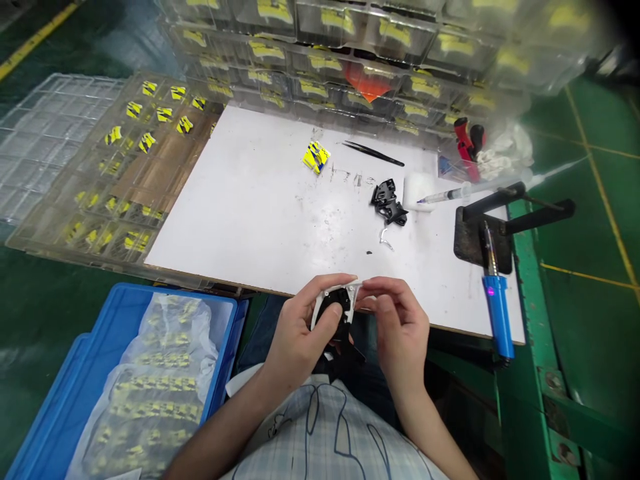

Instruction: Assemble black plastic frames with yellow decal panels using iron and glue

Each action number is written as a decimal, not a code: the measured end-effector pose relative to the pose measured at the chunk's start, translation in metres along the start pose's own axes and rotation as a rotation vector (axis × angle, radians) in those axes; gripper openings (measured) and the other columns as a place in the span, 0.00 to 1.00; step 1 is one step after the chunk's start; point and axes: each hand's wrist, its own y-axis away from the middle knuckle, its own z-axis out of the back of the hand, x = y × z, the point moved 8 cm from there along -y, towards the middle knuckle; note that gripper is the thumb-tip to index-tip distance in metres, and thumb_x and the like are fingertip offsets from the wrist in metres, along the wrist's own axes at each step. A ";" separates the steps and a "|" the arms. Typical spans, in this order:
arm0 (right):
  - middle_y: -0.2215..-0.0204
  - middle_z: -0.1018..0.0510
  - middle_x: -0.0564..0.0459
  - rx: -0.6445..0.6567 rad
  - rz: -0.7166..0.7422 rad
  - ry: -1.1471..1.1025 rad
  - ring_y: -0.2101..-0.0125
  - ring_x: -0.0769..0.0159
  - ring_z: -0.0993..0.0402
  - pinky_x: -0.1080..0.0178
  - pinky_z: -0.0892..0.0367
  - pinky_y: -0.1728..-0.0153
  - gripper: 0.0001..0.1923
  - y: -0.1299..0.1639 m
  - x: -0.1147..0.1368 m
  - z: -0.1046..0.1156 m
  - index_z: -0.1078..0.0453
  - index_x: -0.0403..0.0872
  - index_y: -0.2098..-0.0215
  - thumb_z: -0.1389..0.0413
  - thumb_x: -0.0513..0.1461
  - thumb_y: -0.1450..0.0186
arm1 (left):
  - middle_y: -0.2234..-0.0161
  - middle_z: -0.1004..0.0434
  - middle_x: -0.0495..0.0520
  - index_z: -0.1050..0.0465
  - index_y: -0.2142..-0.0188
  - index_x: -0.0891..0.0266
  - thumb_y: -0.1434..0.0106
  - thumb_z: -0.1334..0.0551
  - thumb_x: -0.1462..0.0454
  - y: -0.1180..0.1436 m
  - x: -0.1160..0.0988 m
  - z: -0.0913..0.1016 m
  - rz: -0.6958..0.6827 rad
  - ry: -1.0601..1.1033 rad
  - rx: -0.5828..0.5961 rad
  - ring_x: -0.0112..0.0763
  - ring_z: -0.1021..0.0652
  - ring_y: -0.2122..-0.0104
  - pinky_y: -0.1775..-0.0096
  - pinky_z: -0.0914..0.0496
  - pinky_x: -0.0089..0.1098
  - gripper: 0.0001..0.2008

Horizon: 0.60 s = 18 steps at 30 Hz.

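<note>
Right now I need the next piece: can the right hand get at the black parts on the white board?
Probably yes: nothing lies between the right hand and the black parts, but it first must release the small part.

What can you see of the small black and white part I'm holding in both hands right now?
The black and white part looks like moulded plastic: a black body inside a thin white curved frame. It is held above the lap, just off the near edge of the white board. The left hand grips it from the left, thumb across the black face. The right hand pinches the white frame's top right corner. Its lower end is hidden.
</note>
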 end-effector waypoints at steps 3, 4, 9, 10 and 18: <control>0.68 0.19 0.56 -0.053 -0.024 -0.011 0.67 0.70 0.22 0.67 0.26 0.62 0.10 -0.002 -0.005 0.013 0.22 0.53 0.58 0.43 0.47 0.27 | 0.77 0.23 0.45 0.26 0.48 0.56 0.29 0.41 0.63 0.001 0.002 0.004 0.029 0.049 -0.014 0.25 0.23 0.79 0.75 0.29 0.20 0.12; 0.68 0.20 0.56 -0.084 -0.028 0.010 0.67 0.70 0.22 0.67 0.27 0.63 0.10 -0.003 -0.007 0.019 0.22 0.52 0.59 0.43 0.47 0.27 | 0.77 0.23 0.45 0.27 0.48 0.56 0.29 0.40 0.62 0.000 0.003 0.004 0.044 0.076 -0.009 0.25 0.24 0.80 0.76 0.30 0.21 0.12; 0.73 0.22 0.57 -0.191 -0.039 0.087 0.71 0.71 0.26 0.68 0.31 0.66 0.12 -0.005 -0.013 0.041 0.23 0.50 0.63 0.42 0.48 0.28 | 0.80 0.21 0.46 0.35 0.48 0.59 0.31 0.38 0.57 -0.002 0.011 0.004 0.137 0.214 0.064 0.24 0.27 0.83 0.78 0.32 0.21 0.15; 0.73 0.22 0.57 -0.202 -0.039 0.094 0.72 0.71 0.27 0.67 0.32 0.66 0.13 -0.005 -0.013 0.043 0.23 0.49 0.63 0.41 0.48 0.29 | 0.80 0.21 0.47 0.36 0.49 0.59 0.31 0.38 0.57 -0.003 0.009 0.006 0.131 0.208 0.054 0.25 0.27 0.83 0.77 0.32 0.22 0.15; 0.74 0.22 0.55 -0.238 -0.034 0.111 0.73 0.70 0.27 0.67 0.32 0.67 0.14 -0.005 -0.019 0.050 0.22 0.48 0.63 0.39 0.49 0.31 | 0.74 0.18 0.47 0.43 0.54 0.55 0.33 0.35 0.57 -0.001 -0.052 0.085 -0.241 -0.347 -0.471 0.35 0.16 0.73 0.72 0.27 0.27 0.17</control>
